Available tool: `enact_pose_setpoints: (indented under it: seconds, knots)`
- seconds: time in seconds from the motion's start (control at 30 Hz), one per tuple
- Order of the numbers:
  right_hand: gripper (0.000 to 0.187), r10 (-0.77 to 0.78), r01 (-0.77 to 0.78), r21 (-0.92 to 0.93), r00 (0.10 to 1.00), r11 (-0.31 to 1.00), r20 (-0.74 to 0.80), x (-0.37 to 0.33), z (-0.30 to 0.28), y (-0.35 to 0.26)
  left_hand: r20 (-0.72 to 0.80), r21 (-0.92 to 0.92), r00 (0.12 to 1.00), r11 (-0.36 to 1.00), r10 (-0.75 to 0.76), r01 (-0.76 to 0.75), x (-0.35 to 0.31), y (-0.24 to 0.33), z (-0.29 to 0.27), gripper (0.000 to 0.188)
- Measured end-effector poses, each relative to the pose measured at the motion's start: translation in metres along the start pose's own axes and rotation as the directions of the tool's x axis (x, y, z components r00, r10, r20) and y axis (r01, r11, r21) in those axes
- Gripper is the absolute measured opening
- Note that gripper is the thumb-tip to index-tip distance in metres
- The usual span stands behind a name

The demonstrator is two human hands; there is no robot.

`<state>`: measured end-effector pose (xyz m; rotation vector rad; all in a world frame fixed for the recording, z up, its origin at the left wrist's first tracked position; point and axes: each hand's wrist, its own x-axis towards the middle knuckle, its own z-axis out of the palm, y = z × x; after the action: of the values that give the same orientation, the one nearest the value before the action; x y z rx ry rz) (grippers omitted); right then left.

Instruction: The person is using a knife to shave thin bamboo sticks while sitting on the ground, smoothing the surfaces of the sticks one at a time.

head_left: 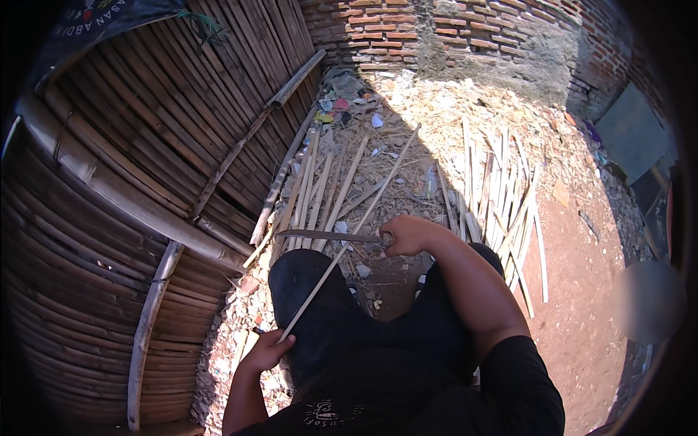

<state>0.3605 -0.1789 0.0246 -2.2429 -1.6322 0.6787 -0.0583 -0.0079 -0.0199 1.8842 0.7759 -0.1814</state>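
My left hand (269, 350) is closed around the near end of a long, thin bamboo strip (313, 293). The strip slants over my left thigh, away and to the right, and its far end reaches above the littered ground. In front of my knees my right hand (412, 235) grips the handle of a machete (316, 235). Its dark blade points left and crosses the strip about midway; whether the edge touches it, I cannot tell. Beyond the blade several pale bamboo strips (314, 189) lie side by side on the ground.
A bamboo-slat wall (174, 123) with pole rails stands close on my left. Another pile of strips (502, 196) lies to the right, some crossing. Shavings and litter (436, 109) spread toward a brick wall (385, 29). Bare earth (574, 320) and a grey panel (636, 134) are at the right.
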Motion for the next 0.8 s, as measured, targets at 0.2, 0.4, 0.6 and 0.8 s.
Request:
enact_pose_setpoints:
  seconds: [0.2, 0.4, 0.6, 0.8]
  knots:
    - [0.051, -0.161, 0.162, -0.032, 0.986, 0.986, 0.041, -0.005, -0.004, -0.027, -0.003, -0.002, 0.999, 0.999, -0.034, 0.034, -0.006, -0.002, -0.001, 0.035]
    - [0.056, 0.139, -0.119, 0.081, 0.933, 0.99, -0.332, -0.009, -0.021, 0.034, 0.005, 0.023, 0.999, 0.999, -0.034, 0.034, -0.005, 0.001, -0.003, 0.038]
    - [0.059, 0.042, -0.029, 0.121, 0.994, 0.992, -0.104, -0.011, -0.019, 0.015, 0.009, -0.005, 0.999, 0.999, -0.038, 0.038, -0.002, 0.0, -0.001, 0.04]
    - [0.058, -0.136, 0.139, -0.03, 0.987, 0.99, 0.085, 0.001, 0.005, -0.015, -0.014, 0.036, 0.999, 0.999, -0.038, 0.038, -0.008, 0.011, -0.001, 0.039]
